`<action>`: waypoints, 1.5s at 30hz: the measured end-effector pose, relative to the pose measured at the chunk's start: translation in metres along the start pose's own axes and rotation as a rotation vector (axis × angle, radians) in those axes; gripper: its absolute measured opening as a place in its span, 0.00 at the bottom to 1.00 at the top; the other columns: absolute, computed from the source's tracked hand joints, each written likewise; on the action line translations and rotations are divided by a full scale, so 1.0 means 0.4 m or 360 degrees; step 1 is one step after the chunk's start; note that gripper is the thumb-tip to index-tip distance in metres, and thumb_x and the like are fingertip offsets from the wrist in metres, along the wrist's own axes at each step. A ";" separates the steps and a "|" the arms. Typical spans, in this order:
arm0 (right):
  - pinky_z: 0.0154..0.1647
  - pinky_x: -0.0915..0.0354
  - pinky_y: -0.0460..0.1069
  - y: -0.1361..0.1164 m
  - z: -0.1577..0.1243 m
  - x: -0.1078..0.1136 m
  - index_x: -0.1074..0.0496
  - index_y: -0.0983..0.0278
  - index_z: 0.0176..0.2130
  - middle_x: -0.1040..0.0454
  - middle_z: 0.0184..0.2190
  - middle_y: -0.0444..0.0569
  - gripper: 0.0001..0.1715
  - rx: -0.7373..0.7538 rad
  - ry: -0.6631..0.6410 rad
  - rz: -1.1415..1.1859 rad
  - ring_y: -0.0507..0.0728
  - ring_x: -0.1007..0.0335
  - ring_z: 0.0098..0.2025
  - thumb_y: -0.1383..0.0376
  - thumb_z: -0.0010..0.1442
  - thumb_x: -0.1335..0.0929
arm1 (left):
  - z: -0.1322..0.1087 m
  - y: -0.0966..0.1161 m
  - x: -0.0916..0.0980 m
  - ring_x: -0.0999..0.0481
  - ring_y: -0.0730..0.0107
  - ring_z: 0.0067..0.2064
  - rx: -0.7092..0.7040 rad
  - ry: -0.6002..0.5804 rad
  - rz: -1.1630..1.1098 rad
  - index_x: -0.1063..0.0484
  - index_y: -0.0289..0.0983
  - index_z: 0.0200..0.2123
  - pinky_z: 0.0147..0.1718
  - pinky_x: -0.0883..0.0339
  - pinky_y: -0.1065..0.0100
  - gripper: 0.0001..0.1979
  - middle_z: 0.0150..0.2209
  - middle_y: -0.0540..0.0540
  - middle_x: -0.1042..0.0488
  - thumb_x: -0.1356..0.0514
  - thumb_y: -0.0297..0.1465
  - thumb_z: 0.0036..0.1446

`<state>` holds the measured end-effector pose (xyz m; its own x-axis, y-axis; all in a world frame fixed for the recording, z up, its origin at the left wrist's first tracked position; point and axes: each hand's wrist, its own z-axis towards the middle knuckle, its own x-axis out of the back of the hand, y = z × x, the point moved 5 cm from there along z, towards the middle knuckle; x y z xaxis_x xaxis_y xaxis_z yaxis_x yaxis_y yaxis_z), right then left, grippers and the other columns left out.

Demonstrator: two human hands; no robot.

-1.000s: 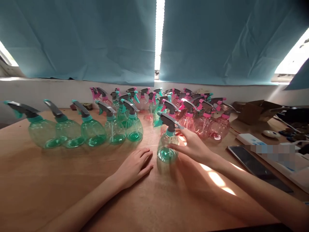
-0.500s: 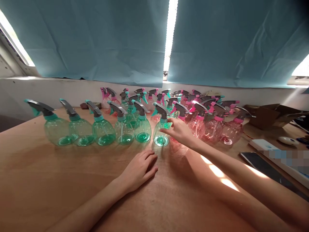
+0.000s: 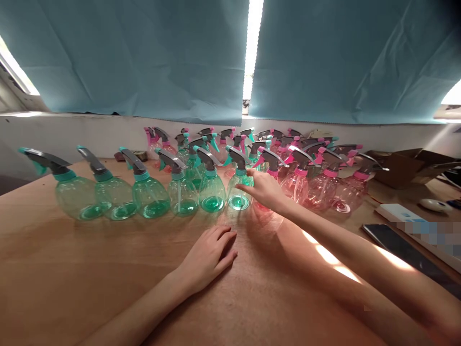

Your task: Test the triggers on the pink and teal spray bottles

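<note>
Head view: w/ my R hand I'm pinching a translucent green round-bellied plastic spray btl, thumb lying across its front, fingers curling behind near its teal collar. It's standing upright on the light-brown wooden table, just R of a row of five similar green btls & next to some translucent pink plastic spray btls. My L hand is resting palm down on the wood nearer me, fingers loosely spread. A flat black phone is lying off to my R.
</note>
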<state>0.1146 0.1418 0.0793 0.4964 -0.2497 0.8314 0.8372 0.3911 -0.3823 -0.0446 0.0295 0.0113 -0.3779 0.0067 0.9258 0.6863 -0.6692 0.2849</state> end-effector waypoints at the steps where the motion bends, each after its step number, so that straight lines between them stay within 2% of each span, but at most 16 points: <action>1: 0.49 0.33 0.62 0.000 0.002 -0.002 0.33 0.73 0.56 0.27 0.52 0.65 0.34 -0.0001 0.0001 0.0000 0.72 0.30 0.53 0.52 0.60 0.32 | 0.000 0.000 0.000 0.33 0.54 0.57 -0.0002 0.0008 -0.0004 0.33 0.36 0.54 0.56 0.38 0.54 0.16 0.56 0.38 0.32 0.45 0.33 0.64; 7: 0.52 0.35 0.63 0.005 0.003 -0.010 0.37 0.77 0.59 0.29 0.53 0.67 0.37 -0.0036 0.0021 0.0028 0.73 0.31 0.55 0.54 0.60 0.32 | 0.000 -0.002 -0.001 0.33 0.53 0.57 0.0000 0.0019 -0.0006 0.33 0.37 0.54 0.56 0.38 0.53 0.16 0.56 0.39 0.32 0.45 0.34 0.65; 12: 0.53 0.35 0.62 0.006 -0.035 0.001 0.39 0.73 0.60 0.31 0.57 0.63 0.38 -0.0041 0.0062 0.0077 0.71 0.33 0.57 0.53 0.60 0.33 | 0.004 -0.002 0.001 0.33 0.53 0.58 0.0011 0.0017 0.0002 0.32 0.38 0.53 0.56 0.38 0.53 0.16 0.56 0.39 0.31 0.46 0.34 0.65; 15: 0.52 0.34 0.59 0.008 -0.083 0.029 0.34 0.69 0.57 0.27 0.54 0.57 0.30 -0.0002 0.0090 0.0106 0.66 0.30 0.54 0.54 0.61 0.33 | 0.005 -0.003 0.001 0.33 0.53 0.58 0.0019 0.0007 0.0013 0.33 0.38 0.54 0.56 0.38 0.52 0.16 0.56 0.39 0.31 0.46 0.34 0.65; 18: 0.45 0.31 0.55 0.030 -0.137 0.075 0.28 0.64 0.50 0.22 0.48 0.50 0.19 0.0014 0.0151 0.0158 0.59 0.23 0.40 0.57 0.62 0.33 | 0.005 -0.005 -0.001 0.34 0.53 0.58 0.0017 -0.0011 0.0028 0.33 0.38 0.54 0.56 0.39 0.52 0.16 0.56 0.39 0.32 0.46 0.35 0.65; 20: 0.40 0.31 0.53 0.060 -0.167 0.111 0.26 0.62 0.44 0.20 0.42 0.48 0.15 -0.0026 0.0244 0.0186 0.57 0.24 0.34 0.57 0.61 0.34 | 0.005 -0.005 -0.002 0.34 0.53 0.58 0.0007 -0.0023 0.0041 0.33 0.37 0.54 0.56 0.39 0.52 0.16 0.56 0.39 0.32 0.47 0.35 0.65; 22: 0.37 0.32 0.53 0.098 -0.185 0.144 0.25 0.63 0.41 0.20 0.38 0.50 0.16 -0.0103 0.0354 0.0195 0.57 0.24 0.33 0.55 0.61 0.34 | 0.005 -0.005 -0.001 0.34 0.53 0.58 -0.0004 -0.0018 0.0051 0.33 0.36 0.54 0.56 0.39 0.53 0.16 0.56 0.38 0.32 0.47 0.36 0.66; 25: 0.39 0.32 0.55 0.147 -0.190 0.165 0.26 0.64 0.42 0.21 0.41 0.52 0.20 -0.0226 0.0420 0.0186 0.60 0.24 0.37 0.53 0.59 0.33 | 0.006 -0.006 0.001 0.33 0.53 0.58 -0.0015 0.0012 0.0055 0.32 0.37 0.53 0.55 0.37 0.53 0.16 0.56 0.39 0.32 0.48 0.37 0.66; 31: 0.50 0.35 0.60 0.170 -0.136 0.132 0.33 0.71 0.56 0.26 0.51 0.63 0.40 -0.0254 0.0378 0.0194 0.69 0.29 0.52 0.47 0.54 0.31 | 0.005 -0.009 -0.002 0.31 0.53 0.56 -0.0035 0.0065 0.0088 0.31 0.38 0.52 0.54 0.36 0.54 0.18 0.55 0.40 0.30 0.50 0.40 0.66; 35: 0.55 0.37 0.59 0.169 -0.094 0.103 0.41 0.76 0.61 0.30 0.55 0.68 0.50 -0.0215 0.0365 0.0215 0.68 0.33 0.57 0.44 0.53 0.31 | -0.004 -0.006 -0.002 0.30 0.53 0.55 -0.0032 0.0096 0.0131 0.30 0.38 0.52 0.53 0.34 0.56 0.18 0.54 0.40 0.29 0.50 0.41 0.67; 37: 0.54 0.36 0.57 0.170 -0.079 0.090 0.39 0.78 0.60 0.29 0.54 0.68 0.48 -0.0213 0.0344 0.0224 0.67 0.31 0.56 0.45 0.54 0.31 | -0.008 -0.003 0.000 0.29 0.53 0.55 -0.0019 0.0114 0.0153 0.30 0.39 0.51 0.53 0.34 0.56 0.19 0.54 0.41 0.29 0.50 0.42 0.66; 40: 0.52 0.34 0.56 0.171 -0.069 0.077 0.34 0.79 0.55 0.27 0.50 0.68 0.41 -0.0231 0.0317 0.0225 0.66 0.29 0.53 0.48 0.57 0.31 | -0.008 0.006 0.004 0.29 0.53 0.54 -0.0010 0.0128 0.0164 0.30 0.38 0.51 0.52 0.33 0.57 0.19 0.53 0.40 0.29 0.51 0.42 0.66; 45: 0.51 0.34 0.55 0.162 -0.092 0.081 0.33 0.76 0.53 0.27 0.51 0.65 0.36 -0.0208 0.0282 0.0217 0.65 0.29 0.53 0.51 0.58 0.31 | 0.007 0.034 0.001 0.28 0.54 0.52 0.0009 0.0134 0.0118 0.31 0.39 0.51 0.51 0.33 0.57 0.17 0.52 0.41 0.29 0.50 0.40 0.66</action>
<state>0.1933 0.1264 0.0667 0.6295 -0.3585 0.6894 0.7767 0.3168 -0.5444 -0.0337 0.0224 0.0161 -0.3768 -0.1054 0.9203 0.7176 -0.6614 0.2181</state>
